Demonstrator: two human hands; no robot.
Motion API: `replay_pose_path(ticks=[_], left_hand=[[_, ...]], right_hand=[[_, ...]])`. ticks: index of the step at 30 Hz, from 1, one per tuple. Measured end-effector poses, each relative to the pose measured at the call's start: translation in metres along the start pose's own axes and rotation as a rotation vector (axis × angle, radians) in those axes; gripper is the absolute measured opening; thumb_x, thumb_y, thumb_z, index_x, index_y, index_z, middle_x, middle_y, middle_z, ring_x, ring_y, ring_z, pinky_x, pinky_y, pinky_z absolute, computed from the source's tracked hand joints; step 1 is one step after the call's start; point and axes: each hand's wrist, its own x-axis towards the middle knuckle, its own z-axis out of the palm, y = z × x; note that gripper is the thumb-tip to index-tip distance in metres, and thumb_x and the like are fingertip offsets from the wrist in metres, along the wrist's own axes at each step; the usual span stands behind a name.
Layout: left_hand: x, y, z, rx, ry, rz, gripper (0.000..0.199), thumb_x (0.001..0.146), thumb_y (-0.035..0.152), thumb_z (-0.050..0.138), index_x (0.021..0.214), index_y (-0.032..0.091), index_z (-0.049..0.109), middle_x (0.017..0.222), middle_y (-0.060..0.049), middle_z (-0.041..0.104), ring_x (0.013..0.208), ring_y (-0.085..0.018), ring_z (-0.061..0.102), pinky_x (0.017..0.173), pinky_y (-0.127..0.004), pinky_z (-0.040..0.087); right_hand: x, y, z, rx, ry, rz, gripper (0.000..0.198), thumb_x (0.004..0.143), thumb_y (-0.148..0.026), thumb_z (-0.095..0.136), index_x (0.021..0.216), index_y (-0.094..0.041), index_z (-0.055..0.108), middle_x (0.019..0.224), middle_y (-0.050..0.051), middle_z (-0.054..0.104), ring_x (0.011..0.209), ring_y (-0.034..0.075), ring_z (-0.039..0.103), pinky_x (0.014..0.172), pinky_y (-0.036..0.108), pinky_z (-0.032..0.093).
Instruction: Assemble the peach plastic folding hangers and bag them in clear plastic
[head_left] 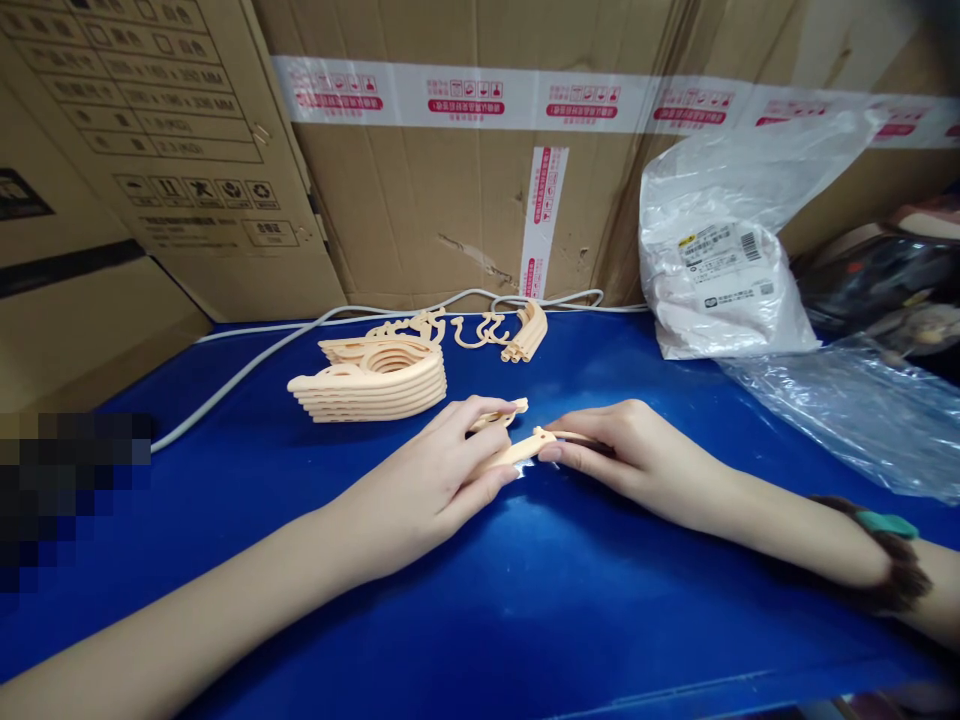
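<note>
My left hand [457, 465] is closed around a beige plastic hanger arm [517, 452]. Its end pokes out past my fingers to the right, and a notched part shows above my index finger. Opposite it, my right hand [630, 455] pinches a thin beige hanger piece [574, 436], mostly hidden by the fingers. The two pieces meet or nearly meet at the tips of my right fingers. Behind my left hand lies a neat stack of beige hanger arms [367, 385]. Several hanger hooks [472, 335] and a small bundle of curved beige bars [527, 335] lie farther back.
A blue table top [480, 620] carries everything. A white cable [255, 385] runs along the back. Taped cardboard boxes [435, 210] form a wall behind. To the right are a white plastic bag with a label [720, 270] and clear plastic film [847, 410].
</note>
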Motion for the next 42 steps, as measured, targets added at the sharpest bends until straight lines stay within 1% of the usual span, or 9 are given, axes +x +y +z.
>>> replay_pose_path(ticks=[5, 10, 12, 15, 21, 26, 30, 36, 42], left_hand=[[0.0004, 0.0004, 0.0012, 0.019, 0.002, -0.009, 0.03, 0.103, 0.033, 0.036, 0.124, 0.021, 0.054, 0.146, -0.007, 0.041, 0.136, -0.018, 0.037, 0.114, -0.032, 0.031], [-0.0006, 0.0002, 0.0004, 0.027, -0.002, -0.011, 0.031, 0.104, 0.034, 0.035, 0.127, 0.022, 0.053, 0.146, -0.006, 0.041, 0.135, -0.017, 0.037, 0.113, -0.032, 0.031], [-0.0019, -0.0001, 0.0001, 0.025, -0.005, -0.013, 0.032, 0.104, 0.034, 0.034, 0.128, 0.022, 0.052, 0.146, -0.006, 0.041, 0.135, -0.017, 0.038, 0.113, -0.032, 0.031], [-0.0036, -0.0001, -0.0004, 0.024, -0.006, -0.012, 0.033, 0.104, 0.035, 0.034, 0.128, 0.021, 0.052, 0.146, -0.007, 0.04, 0.136, -0.018, 0.037, 0.114, -0.033, 0.03], [-0.0022, 0.0014, -0.0023, 0.016, -0.013, -0.01, 0.029, 0.103, 0.033, 0.036, 0.115, 0.022, 0.06, 0.146, -0.006, 0.041, 0.133, -0.022, 0.041, 0.113, -0.037, 0.033], [-0.0022, 0.0022, -0.0037, 0.012, -0.023, -0.004, 0.03, 0.103, 0.033, 0.037, 0.119, 0.023, 0.059, 0.146, -0.006, 0.042, 0.135, -0.022, 0.04, 0.115, -0.038, 0.033], [-0.0027, 0.0032, -0.0052, -0.002, -0.017, 0.0, 0.027, 0.102, 0.032, 0.039, 0.117, 0.024, 0.061, 0.146, -0.005, 0.044, 0.135, -0.023, 0.04, 0.114, -0.039, 0.033], [-0.0032, 0.0059, -0.0078, -0.009, -0.068, -0.015, 0.027, 0.103, 0.031, 0.036, 0.114, 0.024, 0.06, 0.147, -0.006, 0.042, 0.136, -0.02, 0.038, 0.114, -0.036, 0.033], [-0.0038, 0.0048, -0.0067, -0.009, -0.067, -0.006, 0.025, 0.103, 0.031, 0.037, 0.107, 0.022, 0.061, 0.147, -0.004, 0.042, 0.136, -0.02, 0.038, 0.114, -0.036, 0.034]], right_hand=[[-0.001, 0.0001, 0.0012, -0.003, 0.026, 0.048, 0.04, 0.098, -0.045, 0.046, 0.086, -0.017, 0.071, 0.068, 0.0, 0.066, 0.057, 0.011, 0.051, 0.056, 0.024, 0.034], [-0.002, 0.0019, 0.0018, -0.004, 0.022, -0.007, 0.035, 0.099, -0.041, 0.046, 0.092, -0.018, 0.071, 0.082, 0.002, 0.072, 0.069, 0.014, 0.061, 0.063, 0.024, 0.039], [-0.0028, 0.0026, 0.002, -0.081, 0.035, -0.056, 0.034, 0.1, -0.038, 0.044, 0.094, -0.017, 0.07, 0.085, 0.004, 0.072, 0.072, 0.015, 0.063, 0.065, 0.024, 0.04], [-0.0047, 0.0031, 0.0023, -0.205, 0.061, -0.109, 0.036, 0.101, -0.037, 0.041, 0.098, -0.015, 0.069, 0.078, 0.005, 0.067, 0.067, 0.015, 0.061, 0.062, 0.025, 0.04], [-0.0078, 0.003, 0.0034, -0.398, 0.091, -0.152, 0.041, 0.103, -0.038, 0.035, 0.101, -0.015, 0.069, 0.073, 0.003, 0.063, 0.061, 0.014, 0.061, 0.056, 0.025, 0.038], [-0.0082, 0.0028, 0.0022, -0.546, 0.146, -0.221, 0.041, 0.103, -0.037, 0.035, 0.1, -0.017, 0.07, 0.069, 0.002, 0.062, 0.055, 0.011, 0.057, 0.051, 0.026, 0.032], [-0.0075, 0.0035, 0.0008, -0.569, 0.174, -0.283, 0.039, 0.103, -0.035, 0.037, 0.098, -0.016, 0.071, 0.065, 0.001, 0.059, 0.052, 0.011, 0.054, 0.05, 0.027, 0.03], [-0.007, 0.0049, 0.0013, -0.571, 0.177, -0.304, 0.039, 0.102, -0.035, 0.038, 0.096, -0.016, 0.071, 0.065, 0.0, 0.058, 0.052, 0.01, 0.053, 0.05, 0.027, 0.029], [-0.0067, 0.0052, 0.0012, -0.594, 0.206, -0.354, 0.044, 0.103, -0.034, 0.035, 0.079, -0.016, 0.069, 0.062, 0.0, 0.056, 0.049, 0.01, 0.048, 0.049, 0.027, 0.028]])
